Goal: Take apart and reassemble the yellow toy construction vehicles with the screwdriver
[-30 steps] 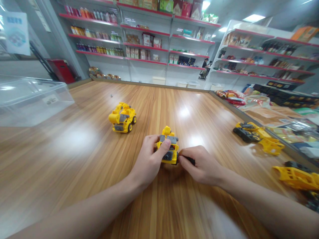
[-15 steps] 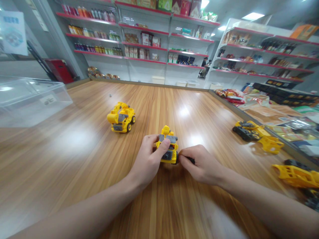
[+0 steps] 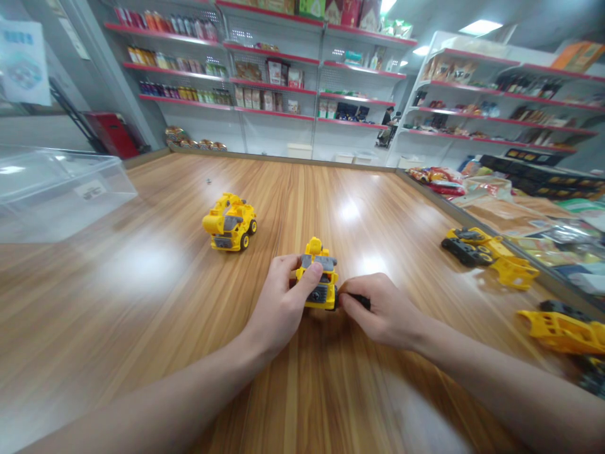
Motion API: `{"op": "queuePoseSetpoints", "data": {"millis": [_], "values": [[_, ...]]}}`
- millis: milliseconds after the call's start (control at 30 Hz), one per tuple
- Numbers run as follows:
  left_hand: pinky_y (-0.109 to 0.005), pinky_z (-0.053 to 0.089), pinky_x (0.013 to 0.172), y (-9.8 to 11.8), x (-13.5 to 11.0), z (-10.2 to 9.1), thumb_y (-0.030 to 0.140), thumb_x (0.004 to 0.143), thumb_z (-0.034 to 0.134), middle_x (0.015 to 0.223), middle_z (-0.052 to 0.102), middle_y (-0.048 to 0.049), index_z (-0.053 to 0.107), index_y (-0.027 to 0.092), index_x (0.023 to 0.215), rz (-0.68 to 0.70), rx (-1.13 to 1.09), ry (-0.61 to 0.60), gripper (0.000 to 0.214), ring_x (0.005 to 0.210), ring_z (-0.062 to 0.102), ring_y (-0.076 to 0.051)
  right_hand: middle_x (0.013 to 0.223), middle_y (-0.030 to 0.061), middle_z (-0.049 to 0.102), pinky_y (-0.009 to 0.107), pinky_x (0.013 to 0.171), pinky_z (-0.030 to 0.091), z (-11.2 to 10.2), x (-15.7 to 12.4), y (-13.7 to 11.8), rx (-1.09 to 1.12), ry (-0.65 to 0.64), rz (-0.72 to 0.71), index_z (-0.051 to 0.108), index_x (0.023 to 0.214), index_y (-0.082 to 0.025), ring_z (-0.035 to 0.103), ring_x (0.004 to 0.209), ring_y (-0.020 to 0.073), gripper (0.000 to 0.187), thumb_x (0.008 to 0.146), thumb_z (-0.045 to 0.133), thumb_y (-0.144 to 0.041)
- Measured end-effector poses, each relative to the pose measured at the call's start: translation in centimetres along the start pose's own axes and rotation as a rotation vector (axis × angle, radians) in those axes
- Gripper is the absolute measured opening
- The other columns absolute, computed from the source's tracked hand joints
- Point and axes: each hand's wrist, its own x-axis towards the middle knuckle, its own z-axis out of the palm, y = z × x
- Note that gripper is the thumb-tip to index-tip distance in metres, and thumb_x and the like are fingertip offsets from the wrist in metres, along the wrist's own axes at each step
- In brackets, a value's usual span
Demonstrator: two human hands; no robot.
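Note:
My left hand (image 3: 283,299) is closed around a yellow and grey toy truck (image 3: 324,296), its thumb pressed over the windscreen side. The truck's front faces me, just above the wooden table. At its right side, my right hand (image 3: 380,310) pinches a small screwdriver (image 3: 362,301) whose black handle shows behind the fingers. Its tip is hidden; the fingertips are by the truck's dark wheel (image 3: 336,297). Farther back on the left stands a second yellow toy truck (image 3: 230,222) with a folded arm, on its wheels.
Yellow and black toy vehicle parts (image 3: 513,271) lie by the right edge, with more yellow parts (image 3: 564,331) nearer me. A clear plastic box (image 3: 61,195) is at the left. Packaged goods (image 3: 501,208) lie beyond the right edge. Stocked shelves and a distant person are behind.
Almost nothing differs. My right hand has turned slightly at the truck's wheel, while my left hand and the truck stay in place.

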Motion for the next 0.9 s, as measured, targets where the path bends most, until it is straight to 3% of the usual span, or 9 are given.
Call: {"op": "queuePoseSetpoints", "data": {"millis": [200,367,567,767,900], "values": [[-0.041,0.049,0.088,0.07,-0.06,-0.04,0.052,0.087,0.056,0.112,0.063,-0.0117,0.066,0.015,0.106,-0.010,-0.022,0.004,0.043,0.107,0.060,-0.029,0.069,0.0009,0.062,0.023,0.054,0.037,0.18,-0.06,0.17,0.029,0.068,-0.009,0.064,0.082,-0.013,0.054,0.059,0.0105,0.011,0.083,0.052,-0.013],[-0.041,0.050,0.087,0.13,-0.11,-0.06,0.050,0.085,0.060,0.110,0.065,-0.0115,0.068,0.015,0.105,-0.025,-0.063,0.006,0.042,0.105,0.061,-0.029,0.061,-0.0006,0.057,0.023,0.052,0.035,0.10,-0.07,0.24,0.021,0.021,0.001,0.058,0.068,-0.014,0.049,0.054,0.0092,0.023,0.088,0.047,-0.014],[-0.038,0.050,0.085,0.04,-0.02,-0.04,0.049,0.085,0.061,0.109,0.065,-0.0107,0.067,0.014,0.105,-0.024,-0.065,0.026,0.041,0.103,0.061,-0.027,0.071,0.0019,0.064,0.023,0.056,0.038,0.17,-0.04,0.26,0.028,0.068,-0.004,0.066,0.084,-0.013,0.056,0.061,0.0113,0.014,0.084,0.052,-0.013],[-0.039,0.050,0.086,-0.07,-0.11,-0.09,0.049,0.087,0.058,0.111,0.064,-0.0110,0.066,0.014,0.106,-0.014,-0.032,0.004,0.041,0.103,0.061,-0.027,0.061,0.0001,0.059,0.022,0.052,0.035,0.14,0.05,0.30,0.017,0.023,0.007,0.059,0.067,-0.014,0.051,0.054,0.0094,0.023,0.086,0.047,-0.011],[-0.039,0.052,0.082,0.14,-0.19,-0.07,0.047,0.082,0.065,0.102,0.068,-0.0096,0.070,0.015,0.102,-0.026,-0.117,0.025,0.038,0.100,0.064,-0.028,0.066,0.0019,0.064,0.023,0.054,0.037,0.16,-0.01,0.31,0.025,0.068,-0.007,0.064,0.076,-0.013,0.055,0.058,0.0109,0.015,0.084,0.051,-0.012]]}}
